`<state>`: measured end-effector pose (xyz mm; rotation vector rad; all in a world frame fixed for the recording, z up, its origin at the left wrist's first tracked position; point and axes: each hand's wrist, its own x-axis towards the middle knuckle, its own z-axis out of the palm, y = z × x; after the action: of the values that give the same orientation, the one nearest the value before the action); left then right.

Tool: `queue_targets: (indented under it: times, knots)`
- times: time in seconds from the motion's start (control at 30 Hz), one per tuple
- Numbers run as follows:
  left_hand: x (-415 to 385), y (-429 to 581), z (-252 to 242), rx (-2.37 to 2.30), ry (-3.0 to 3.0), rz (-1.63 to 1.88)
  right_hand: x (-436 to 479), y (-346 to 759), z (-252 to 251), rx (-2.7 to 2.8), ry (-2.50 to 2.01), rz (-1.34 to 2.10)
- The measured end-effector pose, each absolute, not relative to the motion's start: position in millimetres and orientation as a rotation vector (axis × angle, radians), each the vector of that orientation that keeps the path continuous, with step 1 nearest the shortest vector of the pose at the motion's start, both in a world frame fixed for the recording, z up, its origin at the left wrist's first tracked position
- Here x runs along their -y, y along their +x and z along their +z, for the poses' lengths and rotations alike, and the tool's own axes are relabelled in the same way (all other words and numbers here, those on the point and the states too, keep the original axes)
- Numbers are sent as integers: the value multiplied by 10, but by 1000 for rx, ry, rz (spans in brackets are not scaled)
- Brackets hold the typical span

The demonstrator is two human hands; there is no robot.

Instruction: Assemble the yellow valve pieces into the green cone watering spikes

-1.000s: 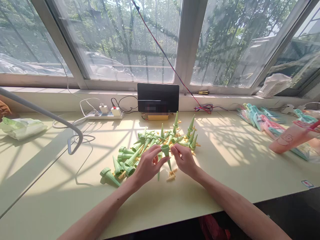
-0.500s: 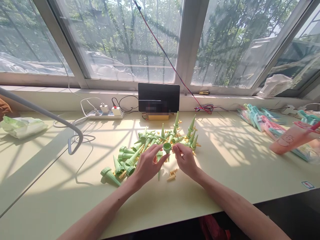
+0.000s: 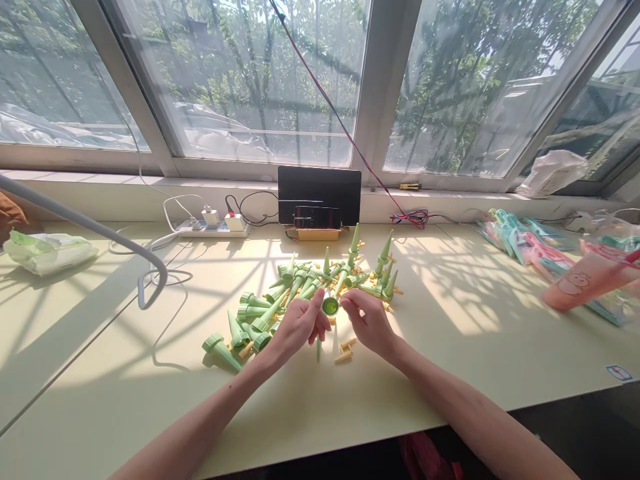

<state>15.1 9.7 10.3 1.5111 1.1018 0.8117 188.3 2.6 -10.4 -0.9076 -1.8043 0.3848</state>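
Note:
Between my two hands a round green plastic cap (image 3: 331, 306) faces me with its hollow side. My left hand (image 3: 300, 323) grips it from the left, thumb up along its rim and the other fingers curled below. Close by the cap's right edge is my right hand (image 3: 369, 320), thumb and forefinger pinched together; what they hold, if anything, is too small to make out. Behind and left of the hands lies a pile of green cone-shaped plastic spikes (image 3: 250, 310), some capped. Several small tan tubes (image 3: 344, 357) lie just below the hands.
A dark tablet (image 3: 320, 183) leans at the window sill with a phone (image 3: 317, 217) before it. A power strip (image 3: 213, 229) and a grey curved bar (image 3: 125, 243) are on the left. A pink drink cup (image 3: 575, 283) and bagged clips (image 3: 510, 233) occupy the right.
My left hand's grip has shifted: the thumb now points up and the fingers are curled under. The cap has moved slightly left and down and is turned more towards me.

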Motion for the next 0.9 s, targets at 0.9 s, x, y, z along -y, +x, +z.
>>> queue_targets:
  times: [0.9]
  knots:
    - [-82,91,-17,-1018,2335,1108,-84,1925,-164,1816,-1012,492]
